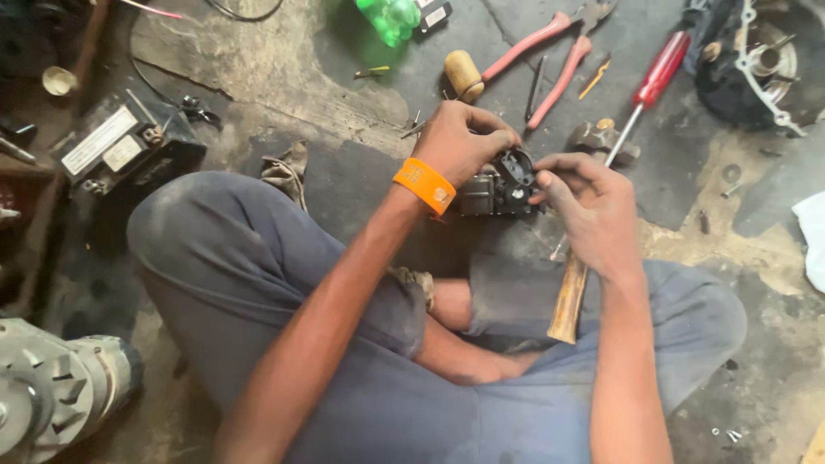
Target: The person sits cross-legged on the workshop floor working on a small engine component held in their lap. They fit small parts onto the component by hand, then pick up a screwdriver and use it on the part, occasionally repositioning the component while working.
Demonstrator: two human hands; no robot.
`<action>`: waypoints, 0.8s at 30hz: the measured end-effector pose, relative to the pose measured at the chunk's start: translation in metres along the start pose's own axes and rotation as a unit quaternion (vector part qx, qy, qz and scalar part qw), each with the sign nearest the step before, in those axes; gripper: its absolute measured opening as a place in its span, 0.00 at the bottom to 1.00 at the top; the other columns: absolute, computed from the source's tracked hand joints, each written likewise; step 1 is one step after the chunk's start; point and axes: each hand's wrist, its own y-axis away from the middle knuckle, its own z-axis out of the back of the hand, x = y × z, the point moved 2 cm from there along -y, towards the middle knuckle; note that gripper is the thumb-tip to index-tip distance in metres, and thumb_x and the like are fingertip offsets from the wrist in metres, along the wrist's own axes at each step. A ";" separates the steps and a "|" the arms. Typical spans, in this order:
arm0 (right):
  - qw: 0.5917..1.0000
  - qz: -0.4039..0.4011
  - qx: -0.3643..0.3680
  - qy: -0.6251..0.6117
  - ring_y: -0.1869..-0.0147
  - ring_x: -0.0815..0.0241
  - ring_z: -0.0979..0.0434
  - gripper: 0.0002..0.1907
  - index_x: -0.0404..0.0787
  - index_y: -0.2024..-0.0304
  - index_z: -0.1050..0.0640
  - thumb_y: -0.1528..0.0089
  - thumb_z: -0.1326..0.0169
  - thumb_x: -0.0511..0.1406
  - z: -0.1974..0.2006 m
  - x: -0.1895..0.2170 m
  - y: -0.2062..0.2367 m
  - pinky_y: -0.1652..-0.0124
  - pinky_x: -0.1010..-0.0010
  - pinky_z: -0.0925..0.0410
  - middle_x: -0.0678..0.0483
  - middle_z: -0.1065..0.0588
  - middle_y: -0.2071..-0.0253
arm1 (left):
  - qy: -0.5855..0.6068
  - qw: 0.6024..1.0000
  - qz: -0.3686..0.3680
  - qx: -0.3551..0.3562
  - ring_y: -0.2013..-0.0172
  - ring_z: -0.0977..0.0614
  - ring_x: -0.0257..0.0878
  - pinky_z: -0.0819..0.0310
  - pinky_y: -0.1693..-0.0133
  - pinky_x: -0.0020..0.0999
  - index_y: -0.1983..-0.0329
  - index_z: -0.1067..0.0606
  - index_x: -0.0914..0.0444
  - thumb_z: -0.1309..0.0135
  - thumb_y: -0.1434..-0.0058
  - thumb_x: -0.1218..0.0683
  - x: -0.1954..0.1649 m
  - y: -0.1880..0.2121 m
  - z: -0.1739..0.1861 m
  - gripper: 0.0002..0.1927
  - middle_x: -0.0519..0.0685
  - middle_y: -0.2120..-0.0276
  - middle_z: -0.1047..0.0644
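Left hand point(460, 142) clamped over the small black part point(503, 185), held above my lap; right hand point(584, 202) pinching its right edge. Part looks half stripped, hammer point(569, 296) and red screwdriver point(655, 77) lying idle, more left to do

the wristband point(424, 184) on the left hand point(460, 142) is bright orange. the small part point(498, 187) held between left hand and right hand point(589, 202) is black with grey metal. the trousers point(258, 283) are dusty grey-blue. the pliers point(550, 51) have salmon-pink handles, the screwdriver point(660, 70) a clear red one. the hammer handle point(569, 301) is pale brown wood. the plastic bottle point(388, 17) is vivid green. the floor point(284, 60) is mottled grey and tan.
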 end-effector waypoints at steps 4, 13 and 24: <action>0.999 0.003 -0.019 -0.036 0.59 0.64 0.19 0.08 0.29 0.53 0.22 0.33 0.43 0.28 -0.001 -0.008 -0.007 0.57 0.74 0.25 0.52 0.21 0.59 | 0.062 0.996 -0.020 0.058 0.67 0.16 0.32 0.20 0.61 0.27 0.62 0.15 0.67 0.40 0.46 0.58 0.010 -0.006 -0.002 0.10 0.49 0.68 0.14; 0.984 0.081 -0.028 -0.155 0.50 0.63 0.20 0.16 0.30 0.46 0.24 0.36 0.42 0.23 0.005 -0.010 -0.010 0.50 0.69 0.23 0.51 0.24 0.51 | 0.189 0.971 0.063 0.130 0.62 0.15 0.37 0.16 0.58 0.30 0.53 0.20 0.72 0.41 0.42 0.63 0.020 -0.007 -0.005 0.14 0.54 0.61 0.18; 0.986 0.028 -0.020 -0.165 0.51 0.57 0.18 0.14 0.29 0.45 0.24 0.34 0.43 0.26 0.008 -0.001 -0.006 0.54 0.67 0.23 0.46 0.23 0.51 | 0.111 0.982 -0.111 0.106 0.57 0.15 0.35 0.19 0.52 0.28 0.54 0.20 0.69 0.41 0.45 0.67 -0.017 0.009 -0.007 0.14 0.48 0.59 0.17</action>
